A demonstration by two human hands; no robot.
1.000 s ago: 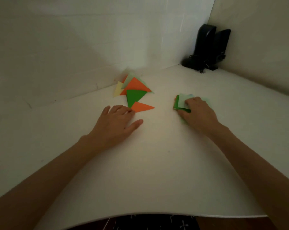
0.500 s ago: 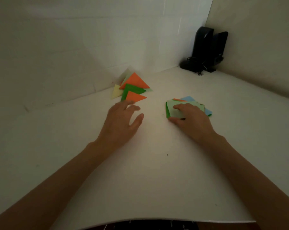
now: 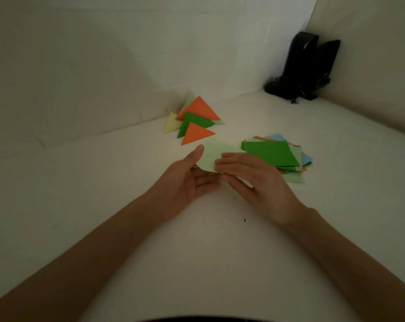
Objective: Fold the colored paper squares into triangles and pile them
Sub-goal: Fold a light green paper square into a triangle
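Pale green square [image 3: 216,152], corner toward triangle pile [image 3: 196,122]

A white worktop [image 3: 196,263] meets pale walls [image 3: 103,54] at the back and at the right. In the far right corner stand two black upright devices [image 3: 313,66], close together, with thin dark cables [image 3: 294,99] at their base. A small dark speck [image 3: 244,220] lies on the worktop.

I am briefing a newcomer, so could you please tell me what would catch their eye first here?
The bright pile of folded triangles, orange, green and yellow, by the back wall stands out. At centre the right hand grips a pale green sheet while the open left hand touches it, beside the stack of squares topped with dark green.
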